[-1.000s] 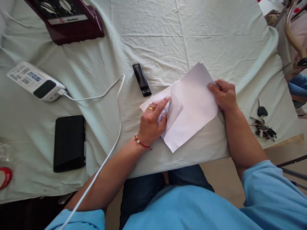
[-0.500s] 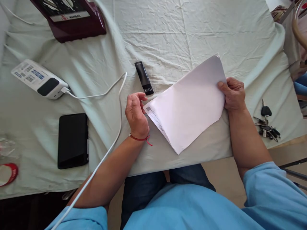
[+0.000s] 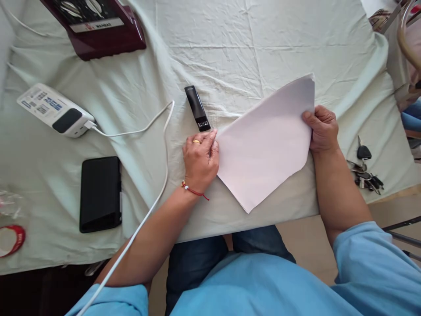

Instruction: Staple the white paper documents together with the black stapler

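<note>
A stack of white paper sheets [image 3: 266, 145] lies slanted on the pale green tablecloth [image 3: 230, 44] near the table's front edge. My left hand [image 3: 200, 160] pinches the stack's left corner, fingers closed on it. My right hand [image 3: 322, 129] grips the right edge of the sheets, thumb on top. A black stapler [image 3: 197, 108] lies just beyond my left hand, close to the paper's corner but apart from it.
A black phone [image 3: 100, 193] lies at the left. A white power adapter [image 3: 54, 110] with a white cable [image 3: 154, 175] sits farther left. A dark red case [image 3: 94, 24] is at the back left, and keys [image 3: 365, 173] lie at the right edge.
The folded-over sheets were squared into one stack. My left hand lifted off, then came back down and pinched the left corner. My right hand kept hold of the right edge.
</note>
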{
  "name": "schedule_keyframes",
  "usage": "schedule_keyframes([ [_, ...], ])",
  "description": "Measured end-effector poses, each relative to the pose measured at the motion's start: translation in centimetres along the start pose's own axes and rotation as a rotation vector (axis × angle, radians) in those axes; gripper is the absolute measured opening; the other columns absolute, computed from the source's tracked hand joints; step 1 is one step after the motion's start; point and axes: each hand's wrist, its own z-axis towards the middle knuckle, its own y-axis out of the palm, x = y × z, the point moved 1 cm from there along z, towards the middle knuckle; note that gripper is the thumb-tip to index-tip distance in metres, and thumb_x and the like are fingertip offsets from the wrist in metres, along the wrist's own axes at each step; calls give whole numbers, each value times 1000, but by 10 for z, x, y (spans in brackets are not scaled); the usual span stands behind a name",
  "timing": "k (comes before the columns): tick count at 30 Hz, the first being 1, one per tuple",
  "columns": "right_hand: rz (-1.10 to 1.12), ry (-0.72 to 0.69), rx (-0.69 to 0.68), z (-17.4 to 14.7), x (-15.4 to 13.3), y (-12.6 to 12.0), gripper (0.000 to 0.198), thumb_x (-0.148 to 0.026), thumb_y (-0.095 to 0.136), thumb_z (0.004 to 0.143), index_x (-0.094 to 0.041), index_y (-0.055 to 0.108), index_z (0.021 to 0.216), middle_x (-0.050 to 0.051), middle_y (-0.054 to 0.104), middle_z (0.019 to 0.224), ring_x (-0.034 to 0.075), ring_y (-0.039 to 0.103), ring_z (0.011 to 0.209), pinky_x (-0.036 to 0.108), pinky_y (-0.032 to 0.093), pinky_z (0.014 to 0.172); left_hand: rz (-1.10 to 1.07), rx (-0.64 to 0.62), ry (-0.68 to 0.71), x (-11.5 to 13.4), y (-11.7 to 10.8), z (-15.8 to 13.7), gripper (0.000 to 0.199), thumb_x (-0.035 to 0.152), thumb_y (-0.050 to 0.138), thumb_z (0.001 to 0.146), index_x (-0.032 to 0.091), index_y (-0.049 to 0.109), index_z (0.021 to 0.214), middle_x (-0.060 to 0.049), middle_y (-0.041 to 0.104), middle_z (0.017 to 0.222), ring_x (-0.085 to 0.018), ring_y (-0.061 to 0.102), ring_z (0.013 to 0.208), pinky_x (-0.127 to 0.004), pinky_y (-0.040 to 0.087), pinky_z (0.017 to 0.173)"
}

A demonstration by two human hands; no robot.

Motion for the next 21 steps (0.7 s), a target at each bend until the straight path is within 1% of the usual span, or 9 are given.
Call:
schedule_keyframes([
  [2, -14, 24, 9, -1, -2, 1, 56, -67, 104, 56, -30, 67, 78, 3, 73, 84, 22, 55, 79, 43, 50, 80, -26, -61, 15, 1, -3, 1, 45, 33, 50, 111, 22, 83, 141, -12, 84, 120, -30, 73, 115, -48, 58, 108],
  [4, -54, 31, 14, -1, -3, 2, 59, -71, 102, 57, -30, 65, 78, 3, 69, 81, 22, 53, 78, 43, 49, 78, -45, -135, 48, 2, -5, 2, 46, 35, 48, 112, 20, 84, 136, -12, 84, 112, -29, 74, 109, -44, 59, 101],
  [6, -82, 29, 12, 0, -4, 2, 61, -75, 99, 60, -30, 64, 79, 3, 64, 77, 21, 50, 74, 43, 46, 75, -53, -182, 77, 3, -6, 3, 46, 36, 47, 113, 20, 85, 131, -12, 85, 111, -29, 76, 108, -41, 59, 97],
  [9, -71, 34, 23, 2, -4, 2, 64, -78, 99, 59, -29, 63, 78, 2, 59, 72, 18, 45, 69, 41, 41, 69, -100, -163, 56, 3, -9, 4, 42, 36, 51, 110, 20, 85, 128, -11, 87, 113, -27, 79, 104, -37, 58, 93],
  [10, -59, 36, 32, 3, -4, 2, 64, -78, 100, 58, -29, 64, 78, 2, 59, 72, 18, 44, 69, 41, 41, 69, -122, -142, 28, 2, -10, 6, 41, 36, 53, 108, 20, 85, 129, -10, 87, 112, -25, 79, 99, -36, 58, 90],
  [12, -29, 30, 50, 6, -2, 2, 64, -78, 102, 56, -29, 67, 78, 2, 62, 73, 17, 44, 70, 39, 42, 69, -165, -96, -45, 0, -13, 9, 41, 36, 58, 104, 19, 83, 131, -6, 86, 98, -22, 76, 84, -34, 56, 82],
  [15, 10, -6, 70, 9, 4, 2, 65, -78, 104, 57, -27, 69, 77, 1, 63, 74, 15, 46, 69, 36, 45, 67, -268, -31, -182, -6, -17, 17, 35, 36, 64, 98, 18, 81, 123, 2, 72, 73, -16, 66, 65, -30, 51, 71],
  [19, 15, -47, 51, 12, 14, 2, 56, -72, 102, 67, -25, 72, 76, 0, 65, 73, 14, 48, 65, 33, 44, 60, -511, 22, -427, -11, -17, 28, 20, 30, 67, 92, 20, 72, 107, 7, 61, 61, -13, 56, 50, -27, 43, 55],
  [21, -7, -64, 34, 13, 17, 2, 53, -71, 102, 68, -27, 75, 79, 1, 70, 75, 16, 54, 65, 33, 47, 60, -586, 70, -516, -11, -15, 33, 17, 26, 68, 90, 22, 64, 106, 9, 57, 58, -12, 52, 45, -27, 38, 49],
])
